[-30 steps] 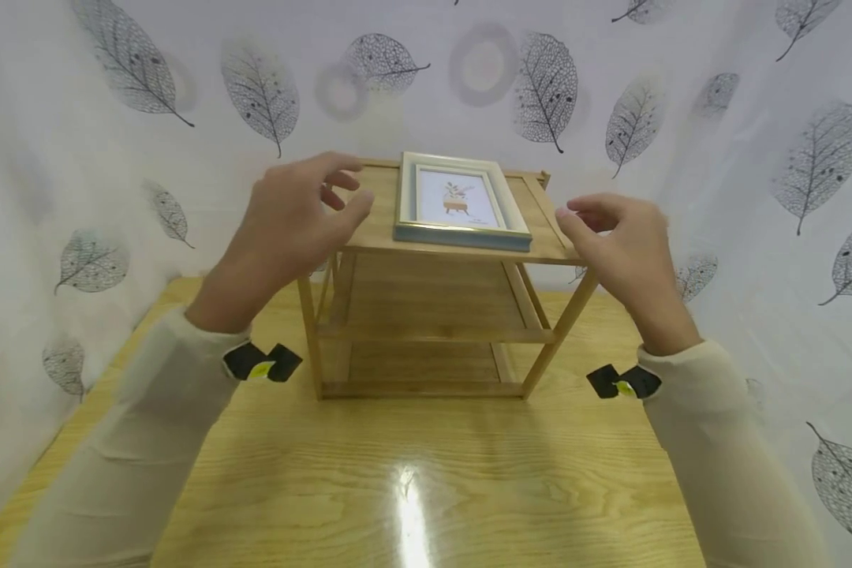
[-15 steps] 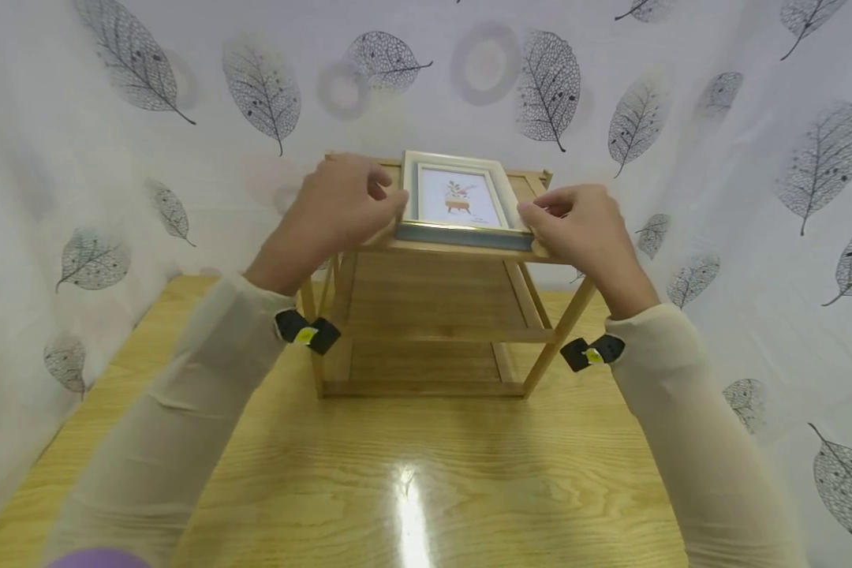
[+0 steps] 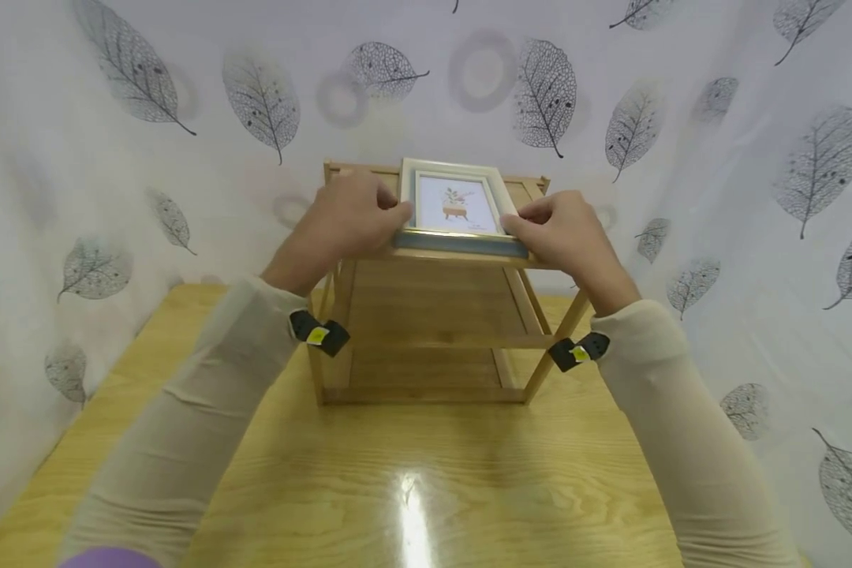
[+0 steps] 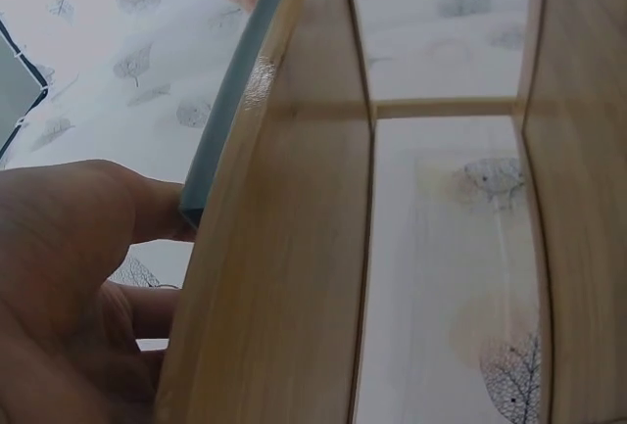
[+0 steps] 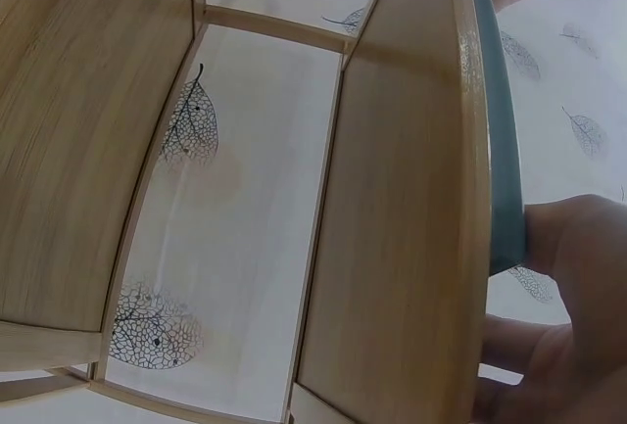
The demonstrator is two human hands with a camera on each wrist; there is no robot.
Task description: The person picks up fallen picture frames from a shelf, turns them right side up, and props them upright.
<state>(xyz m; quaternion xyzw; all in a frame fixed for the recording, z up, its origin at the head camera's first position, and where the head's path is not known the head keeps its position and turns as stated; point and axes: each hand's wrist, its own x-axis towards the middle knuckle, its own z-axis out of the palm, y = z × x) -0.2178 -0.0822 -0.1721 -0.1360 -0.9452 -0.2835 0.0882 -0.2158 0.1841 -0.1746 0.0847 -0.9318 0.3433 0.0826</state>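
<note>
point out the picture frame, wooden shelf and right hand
picture frame [image 3: 457, 205], head view, on its picture
wooden shelf [image 3: 433, 301], head view, on its middle board
right hand [image 3: 565, 237], head view, on its back

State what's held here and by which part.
The picture frame, by its sides near the front corners: left hand on one, right hand opposite.

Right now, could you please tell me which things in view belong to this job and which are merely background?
Part of the job: picture frame, left hand and right hand at its sides, wooden rack beneath it.
Background: table, leaf-print curtain.
</note>
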